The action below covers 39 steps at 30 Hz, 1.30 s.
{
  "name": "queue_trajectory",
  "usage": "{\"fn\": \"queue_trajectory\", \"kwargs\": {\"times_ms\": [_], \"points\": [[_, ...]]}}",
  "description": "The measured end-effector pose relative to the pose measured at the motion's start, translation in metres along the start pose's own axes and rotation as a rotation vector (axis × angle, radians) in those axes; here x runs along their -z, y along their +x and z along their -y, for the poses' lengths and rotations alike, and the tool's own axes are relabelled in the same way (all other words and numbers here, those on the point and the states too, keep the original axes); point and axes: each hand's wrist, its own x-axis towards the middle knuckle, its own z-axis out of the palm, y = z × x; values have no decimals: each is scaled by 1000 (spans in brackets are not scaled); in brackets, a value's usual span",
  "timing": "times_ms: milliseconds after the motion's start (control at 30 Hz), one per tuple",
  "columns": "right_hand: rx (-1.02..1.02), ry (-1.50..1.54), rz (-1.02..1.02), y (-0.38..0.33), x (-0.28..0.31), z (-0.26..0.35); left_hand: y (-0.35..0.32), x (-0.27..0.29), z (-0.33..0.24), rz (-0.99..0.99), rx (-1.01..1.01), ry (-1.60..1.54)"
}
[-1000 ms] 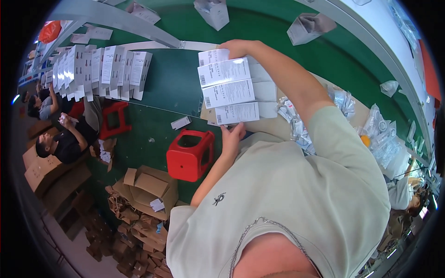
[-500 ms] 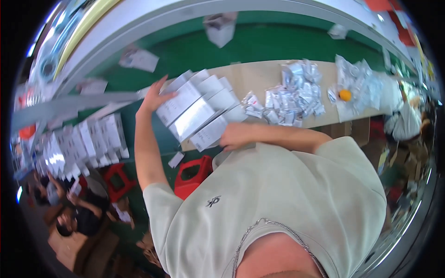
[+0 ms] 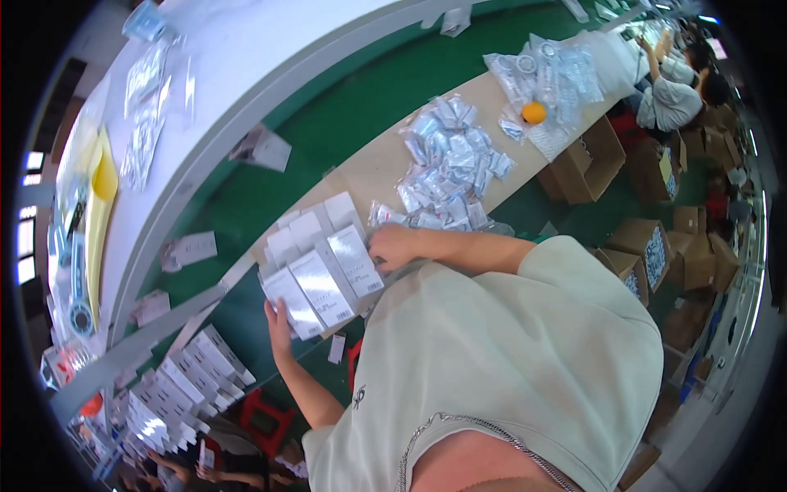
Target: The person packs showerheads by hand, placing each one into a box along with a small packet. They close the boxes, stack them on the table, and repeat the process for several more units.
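Observation:
A cluster of white boxes point(image 3: 320, 287) with small print stands in rows at the near left end of the tan tabletop point(image 3: 361, 172). My left hand point(image 3: 280, 332) grips the lower left edge of the cluster, its thumb and fingers apart around the leftmost box. On the opposite side, my right hand point(image 3: 395, 248) is closed, knuckles up, close against the right edge of the boxes. Its fingertips are partly hidden, and anything inside them is out of sight. Just beyond that hand lies a heap of small clear packets point(image 3: 451, 164).
Farther right are clear plastic bags point(image 3: 553, 74) and an orange round object point(image 3: 534, 112). Cardboard cartons point(image 3: 586, 168) stand below the table's right side. More white boxes point(image 3: 184, 381) stand at lower left, near a red stool point(image 3: 266, 420). People point(image 3: 672, 94) work at far right.
The view has turned, so the table now slants up to the right. My left hand has moved from the boxes' upper left to their lower left edge; my right hand stays at their right.

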Motion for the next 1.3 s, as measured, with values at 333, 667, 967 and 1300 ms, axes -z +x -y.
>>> {"fn": "queue_trajectory", "kwargs": {"times_ms": [333,667,967,1300], "points": [[-731,-220,-1375,-49,241,-278,-104,-103,-70,-739,-288,756],[-459,-413,-760,157,222,-379,-183,-76,-371,-447,-1588,580],[-397,520,-781,295,291,-254,-289,40,-449,-922,-1678,1088],[-333,1159,-730,-80,304,-385,-319,23,-392,-1241,-2213,1114]]}}
